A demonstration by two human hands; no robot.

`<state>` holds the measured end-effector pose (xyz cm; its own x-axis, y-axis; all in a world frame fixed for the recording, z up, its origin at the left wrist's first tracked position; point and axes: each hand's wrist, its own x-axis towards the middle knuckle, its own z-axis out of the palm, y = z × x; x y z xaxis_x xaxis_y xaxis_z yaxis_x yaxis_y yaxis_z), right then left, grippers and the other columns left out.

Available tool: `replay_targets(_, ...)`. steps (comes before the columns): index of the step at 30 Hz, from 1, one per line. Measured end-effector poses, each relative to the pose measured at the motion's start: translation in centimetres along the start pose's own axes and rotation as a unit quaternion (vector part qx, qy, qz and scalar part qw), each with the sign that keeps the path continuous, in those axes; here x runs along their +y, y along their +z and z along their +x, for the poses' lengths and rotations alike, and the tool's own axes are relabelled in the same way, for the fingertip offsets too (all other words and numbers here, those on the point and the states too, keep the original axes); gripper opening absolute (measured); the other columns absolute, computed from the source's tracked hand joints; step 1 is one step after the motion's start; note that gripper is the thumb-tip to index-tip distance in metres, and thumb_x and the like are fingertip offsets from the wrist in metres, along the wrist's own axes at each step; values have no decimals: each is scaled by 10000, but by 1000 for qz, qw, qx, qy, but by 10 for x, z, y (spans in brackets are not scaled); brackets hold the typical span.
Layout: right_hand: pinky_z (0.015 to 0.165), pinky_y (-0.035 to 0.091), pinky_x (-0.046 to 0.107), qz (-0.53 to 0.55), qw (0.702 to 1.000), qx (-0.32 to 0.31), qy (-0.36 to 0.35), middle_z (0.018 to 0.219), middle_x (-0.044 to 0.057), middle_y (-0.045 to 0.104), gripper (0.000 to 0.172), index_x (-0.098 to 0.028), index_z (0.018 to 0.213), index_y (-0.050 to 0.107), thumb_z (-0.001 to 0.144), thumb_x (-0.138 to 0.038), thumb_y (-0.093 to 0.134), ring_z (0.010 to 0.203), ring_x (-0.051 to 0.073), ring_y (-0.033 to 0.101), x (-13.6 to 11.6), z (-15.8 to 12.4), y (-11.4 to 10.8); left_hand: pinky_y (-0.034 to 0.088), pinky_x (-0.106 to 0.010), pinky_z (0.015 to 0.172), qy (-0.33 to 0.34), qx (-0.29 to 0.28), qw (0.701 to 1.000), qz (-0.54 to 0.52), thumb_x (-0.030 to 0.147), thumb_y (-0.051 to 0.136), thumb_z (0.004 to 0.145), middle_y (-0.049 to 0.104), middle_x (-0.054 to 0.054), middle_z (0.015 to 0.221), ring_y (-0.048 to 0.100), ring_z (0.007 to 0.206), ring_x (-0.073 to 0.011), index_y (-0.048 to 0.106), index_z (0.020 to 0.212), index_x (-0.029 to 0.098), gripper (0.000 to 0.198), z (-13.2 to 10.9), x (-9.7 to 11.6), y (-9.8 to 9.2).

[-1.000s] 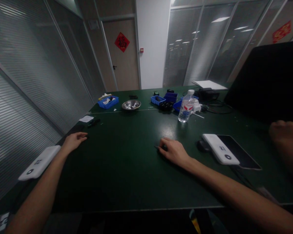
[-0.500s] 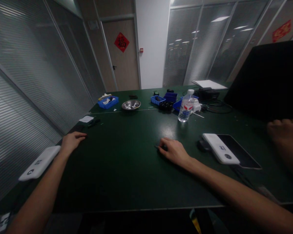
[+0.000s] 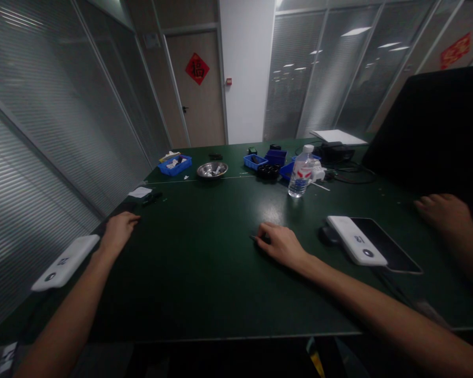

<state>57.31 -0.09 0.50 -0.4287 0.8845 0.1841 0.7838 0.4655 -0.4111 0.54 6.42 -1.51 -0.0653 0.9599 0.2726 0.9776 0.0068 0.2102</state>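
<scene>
- Right hand (image 3: 278, 242): rests low over the green bench (image 3: 205, 262), fingers curled and appearing to close on a thin stick (image 3: 253, 237); only the dark tip shows, pointing left past the fingers.
- Left hand (image 3: 118, 231): at the left side of the bench, fingers bent and near together; whether anything sits between them cannot be told.
- Near the left hand: a white power pack (image 3: 65, 262) beside the wrist; a paper sheet (image 3: 140, 192) and a dark pen-like item (image 3: 153, 198) beyond the fingers.
- Right of the right hand: a second white power pack (image 3: 357, 239), at the edge of a dark tablet (image 3: 382, 244). Farther right, a co-worker's hand (image 3: 443, 211), well apart.
- Beyond the hands: an upright bottle (image 3: 300, 170) and a metal bowl (image 3: 205, 174) with small pieces inside.
- Step in hand, as judged: holding the stick low.
- Judgement on handling: any lift calls for a firm pinch, given the stick's thinness.
</scene>
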Motion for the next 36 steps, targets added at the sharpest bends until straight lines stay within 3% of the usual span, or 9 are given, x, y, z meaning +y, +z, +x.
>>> replay_targets(10,625,384,255,7,1000,4,-7,961,21,657,79,-209,962,638,953,-288,633,732,152,593,4,1,3,512,-394,936,13,7,998,66,278,487,879,703,-114,1213,650,1071,-300,782,1106,184,384,-2,0,2)
replay_targets(24,633,387,253,7,1000,1,-3,972,23,663,67,-207,964,640,947,-271,642,736,148,600,1,1,1,491,-404,972,-1,-14,993,118,258,468,943,657,-118,1287,613,1159,-305,734,1192,188,371,-3,4,3)
replay_targets(36,632,384,254,1,1000,2,-6,956,23,664,77,-211,965,637,955,-287,637,733,148,601,2,1,2,495,-424,989,11,-3,992,126,256,460,929,663,-138,1239,616,1151,-309,728,1114,155,341,-2,1,6)
